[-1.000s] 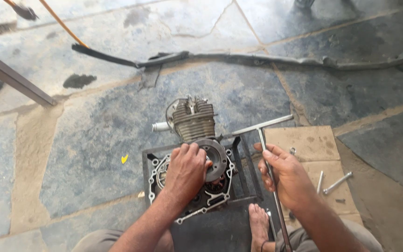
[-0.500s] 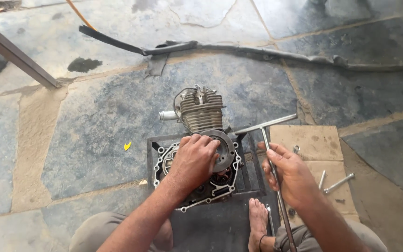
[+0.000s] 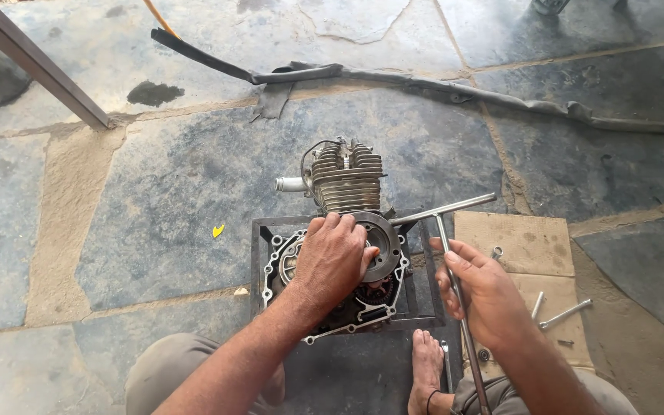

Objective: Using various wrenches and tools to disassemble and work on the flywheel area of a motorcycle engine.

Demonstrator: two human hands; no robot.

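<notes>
A small motorcycle engine (image 3: 345, 180) with a finned grey cylinder lies on a dark metal frame (image 3: 257, 265) on the stone floor. Its side is open, showing a round dark flywheel (image 3: 384, 244). My left hand (image 3: 333, 257) is closed over the flywheel, fingers curled on its upper rim. My right hand (image 3: 482, 292) grips the long shaft of a steel T-handle wrench (image 3: 447, 229), whose crossbar lies just right of the engine. My bare foot (image 3: 426, 365) rests by the frame's near edge.
A cardboard sheet (image 3: 528, 246) to the right carries loose bolts (image 3: 565, 313) and a small nut. A long black rubber strip (image 3: 455, 88) runs across the floor behind. A metal bar (image 3: 36, 65) slants at top left. A yellow scrap (image 3: 217, 230) lies left of the frame.
The view has tilted, so the engine sits a little lower in frame. My left hand stays on the flywheel and my right hand stays on the wrench; both have barely moved.
</notes>
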